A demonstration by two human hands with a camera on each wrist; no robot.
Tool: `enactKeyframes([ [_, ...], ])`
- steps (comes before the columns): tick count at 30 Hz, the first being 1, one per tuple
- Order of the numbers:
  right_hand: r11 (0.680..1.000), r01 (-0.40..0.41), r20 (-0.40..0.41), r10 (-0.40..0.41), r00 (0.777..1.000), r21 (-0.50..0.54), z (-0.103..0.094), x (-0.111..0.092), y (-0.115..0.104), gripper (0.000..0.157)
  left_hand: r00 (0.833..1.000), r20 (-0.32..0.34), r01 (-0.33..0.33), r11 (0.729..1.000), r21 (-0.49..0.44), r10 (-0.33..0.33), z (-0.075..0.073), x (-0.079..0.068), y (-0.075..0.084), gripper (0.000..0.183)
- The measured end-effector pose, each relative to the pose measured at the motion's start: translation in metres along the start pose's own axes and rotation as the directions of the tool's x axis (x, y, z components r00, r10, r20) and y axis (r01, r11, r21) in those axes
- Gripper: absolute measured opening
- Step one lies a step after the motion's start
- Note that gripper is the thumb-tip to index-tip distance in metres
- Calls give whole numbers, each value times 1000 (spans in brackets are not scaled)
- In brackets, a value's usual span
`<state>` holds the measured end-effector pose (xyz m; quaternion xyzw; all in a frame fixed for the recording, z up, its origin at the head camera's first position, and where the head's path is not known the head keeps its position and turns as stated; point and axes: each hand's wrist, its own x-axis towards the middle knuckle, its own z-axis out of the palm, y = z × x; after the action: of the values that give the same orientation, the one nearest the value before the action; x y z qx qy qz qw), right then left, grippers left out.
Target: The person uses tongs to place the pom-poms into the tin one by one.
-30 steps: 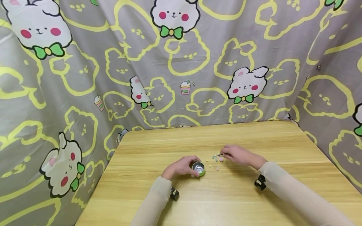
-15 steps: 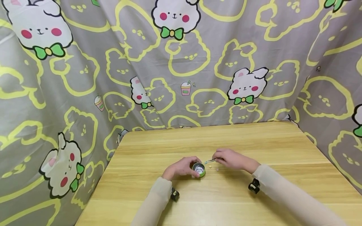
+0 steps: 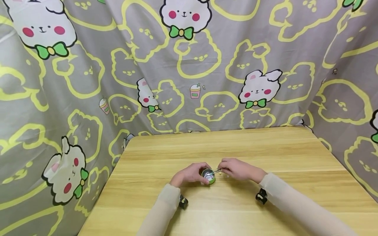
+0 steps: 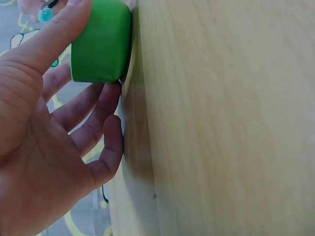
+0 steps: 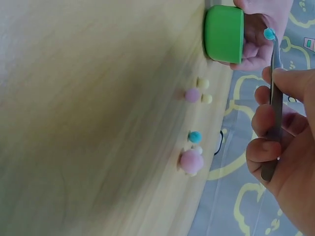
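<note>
In the head view, the left hand (image 3: 192, 173) holds a small green cup (image 3: 211, 182) at the middle of a wooden table (image 3: 206, 209), thumb and fingers curled round its side. The cup's mouth faces up and its inside looks silvery. The right hand (image 3: 239, 169) pinches a pair of tweezers (image 3: 217, 170), whose tips reach over the cup's mouth. Pale sleeves (image 3: 161, 209) cover the arms, and a grey curtain (image 3: 215, 113) with yellow outlines and white rabbits hangs behind the table.

In the left wrist view, the thumb lies on the near side of the cup, the fingers beyond and below it; the little finger is bent and clear of the wall. The cup's base is down at the table. At the top left, a blue ball (image 4: 45, 14) shows at the dark tip of the tweezers.

In the right wrist view, thumb and fingers grip the tweezers, and the blue ball is caught at the tip, apart from the cup and just above its rim. On the table near the cup lie 1 pink ball (image 5: 192, 95) and 2 yellow balls (image 5: 203, 82); farther off are a loose blue ball (image 5: 195, 137), a pale ball (image 5: 197, 149) and a large pink ball (image 5: 191, 161).
</note>
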<state>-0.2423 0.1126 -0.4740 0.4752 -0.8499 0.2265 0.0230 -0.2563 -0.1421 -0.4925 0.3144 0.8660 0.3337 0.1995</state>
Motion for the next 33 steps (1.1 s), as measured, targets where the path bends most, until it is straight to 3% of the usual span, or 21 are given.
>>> enactKeyframes([
  [6,1000,5,-5,-5,1000,-8,5,0,3,14,1000,1,10,1000,7,-10,-1,1,1,47],
  [22,995,-102,43,102,994,-17,3,3,4,15,1000,2,17,1000,6,-17,-1,0,2,46],
  [33,994,-110,9,110,994,1,-3,-1,5,14,1000,10,6,1000,8,-6,-1,0,1,45],
])
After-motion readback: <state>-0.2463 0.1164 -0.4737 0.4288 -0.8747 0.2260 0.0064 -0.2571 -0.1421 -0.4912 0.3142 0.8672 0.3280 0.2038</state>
